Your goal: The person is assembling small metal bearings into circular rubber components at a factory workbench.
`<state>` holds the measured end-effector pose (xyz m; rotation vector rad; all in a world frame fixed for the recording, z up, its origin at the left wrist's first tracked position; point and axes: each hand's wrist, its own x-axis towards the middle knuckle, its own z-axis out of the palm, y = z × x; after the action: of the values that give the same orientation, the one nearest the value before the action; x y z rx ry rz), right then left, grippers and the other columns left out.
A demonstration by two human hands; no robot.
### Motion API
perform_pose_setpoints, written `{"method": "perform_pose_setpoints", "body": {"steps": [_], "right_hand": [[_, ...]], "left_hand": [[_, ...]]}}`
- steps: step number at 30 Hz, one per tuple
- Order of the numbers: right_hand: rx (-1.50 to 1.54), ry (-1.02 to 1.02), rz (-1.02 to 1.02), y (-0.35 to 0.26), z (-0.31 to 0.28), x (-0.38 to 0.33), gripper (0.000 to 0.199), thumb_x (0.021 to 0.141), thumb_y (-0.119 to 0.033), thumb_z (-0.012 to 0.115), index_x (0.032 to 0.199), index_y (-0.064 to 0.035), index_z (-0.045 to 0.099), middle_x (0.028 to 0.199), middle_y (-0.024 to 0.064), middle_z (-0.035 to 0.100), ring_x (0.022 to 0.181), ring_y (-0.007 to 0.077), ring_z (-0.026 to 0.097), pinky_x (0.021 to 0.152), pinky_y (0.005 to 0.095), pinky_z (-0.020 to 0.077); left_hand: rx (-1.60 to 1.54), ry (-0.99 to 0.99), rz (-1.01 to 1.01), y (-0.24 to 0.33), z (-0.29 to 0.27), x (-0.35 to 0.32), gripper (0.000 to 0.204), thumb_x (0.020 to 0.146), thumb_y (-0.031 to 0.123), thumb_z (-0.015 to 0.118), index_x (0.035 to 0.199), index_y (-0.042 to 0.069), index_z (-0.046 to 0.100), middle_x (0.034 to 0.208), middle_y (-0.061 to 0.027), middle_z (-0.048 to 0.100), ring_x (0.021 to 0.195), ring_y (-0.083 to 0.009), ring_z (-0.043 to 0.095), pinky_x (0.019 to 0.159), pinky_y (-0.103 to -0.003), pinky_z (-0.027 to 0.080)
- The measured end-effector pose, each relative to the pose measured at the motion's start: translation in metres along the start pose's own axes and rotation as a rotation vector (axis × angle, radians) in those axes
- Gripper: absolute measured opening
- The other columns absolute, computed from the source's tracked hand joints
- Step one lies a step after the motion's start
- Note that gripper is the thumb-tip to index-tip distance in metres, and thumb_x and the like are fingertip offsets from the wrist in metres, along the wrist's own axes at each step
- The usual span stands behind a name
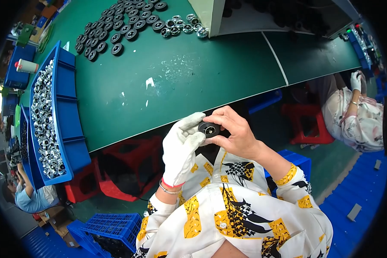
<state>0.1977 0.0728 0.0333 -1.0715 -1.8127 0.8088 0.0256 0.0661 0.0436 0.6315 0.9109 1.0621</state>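
A small black wheel (209, 129) with a bright ring round its hub is held up just off the near edge of the green table. My left hand (181, 146), in a white glove with a red cuff, pinches it from the left. From the other side, the bare thumb and fingers of my right hand (233, 131) grip its rim. Both hands are closed on this one wheel. On the table's far side lie many similar black wheels (132, 34), and next to them a group of shiny chrome hub parts (175, 31).
A long blue bin (67, 116) full of chrome parts stands along the left of the green table (116, 90). A pale cabinet (205, 17) rises at the back. Red stools (129, 167) sit under the near edge; a blue crate (112, 230) is lower left. Co-workers sit at both sides.
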Motion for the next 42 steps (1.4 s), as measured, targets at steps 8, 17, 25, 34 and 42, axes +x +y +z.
{"method": "perform_pose_setpoints", "body": {"steps": [8,17,25,34,42], "right_hand": [[0.103,-0.075,0.123,-0.013,-0.002,0.008,0.049,0.069,0.002,0.075,0.116,-0.0018,0.060,0.106,0.0089,0.055,0.085,0.0163,0.056,0.066,0.0244,0.0490],[0.579,-0.063,0.451,0.002,0.006,0.001,0.032,0.080,0.003,0.068,0.110,0.0026,0.061,0.103,0.0079,0.058,0.087,0.0113,0.058,0.077,0.0229,0.0520],[0.689,-0.136,0.334,0.012,-0.002,0.000,0.029,0.082,-0.002,0.068,0.111,-0.0001,0.063,0.099,0.0049,0.060,0.081,0.0081,0.059,0.068,0.0207,0.0505],[0.275,-0.274,0.274,-0.003,-0.028,0.023,0.037,0.076,-0.002,0.071,0.113,-0.0016,0.063,0.089,0.0074,0.061,0.074,0.0145,0.058,0.067,0.0263,0.0487],[0.219,-0.094,0.252,-0.001,-0.005,0.008,0.021,0.094,-0.009,0.055,0.111,0.0022,0.061,0.089,0.0054,0.055,0.067,0.0087,0.053,0.057,0.0207,0.0449]], "left_hand": [[0.181,0.000,0.094,-0.002,0.000,0.004,0.048,0.082,0.001,0.064,0.126,-0.008,0.048,0.117,-0.0159,0.058,0.101,-0.0188,0.060,0.082,-0.030,0.054],[-0.033,0.065,0.034,-0.010,-0.003,0.006,0.042,0.082,0.003,0.064,0.121,-0.006,0.052,0.114,-0.0139,0.059,0.096,-0.0177,0.061,0.080,-0.029,0.056],[-0.390,-0.052,-0.201,-0.010,-0.003,0.006,0.037,0.085,0.003,0.061,0.120,-0.004,0.053,0.113,-0.0114,0.059,0.094,-0.0165,0.062,0.082,-0.030,0.056],[0.085,-0.040,0.001,0.003,-0.005,0.004,0.048,0.082,0.000,0.062,0.127,-0.010,0.046,0.115,-0.0159,0.059,0.100,-0.0190,0.062,0.080,-0.030,0.056],[0.105,0.026,0.108,-0.005,0.004,0.003,0.049,0.079,-0.007,0.062,0.126,-0.010,0.047,0.122,-0.0182,0.055,0.102,-0.0201,0.061,0.080,-0.029,0.056]]}}
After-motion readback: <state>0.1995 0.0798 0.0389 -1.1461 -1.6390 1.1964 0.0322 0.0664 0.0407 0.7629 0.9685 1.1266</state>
